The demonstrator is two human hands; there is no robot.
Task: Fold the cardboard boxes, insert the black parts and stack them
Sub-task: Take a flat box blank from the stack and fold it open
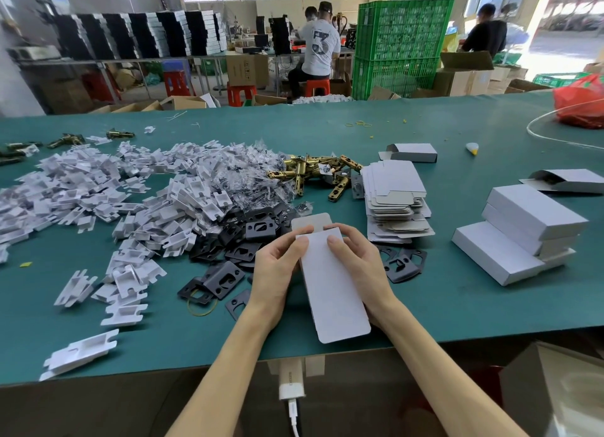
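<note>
A white cardboard box lies lengthwise between both hands above the green table, its far flap standing up. My left hand grips its left side with the thumb on top. On its right side my right hand holds it the same way, thumb on the top face. Black metal plates lie scattered just left of the hands, and more black plates sit to the right. A stack of flat box blanks stands behind the right hand. Three folded boxes are stacked at the right.
A big heap of white paper inserts and small clear bags covers the left half of the table. Brass latch parts lie behind the plates. Two half-folded boxes sit further back. A red bag is at far right. People sit beyond the table.
</note>
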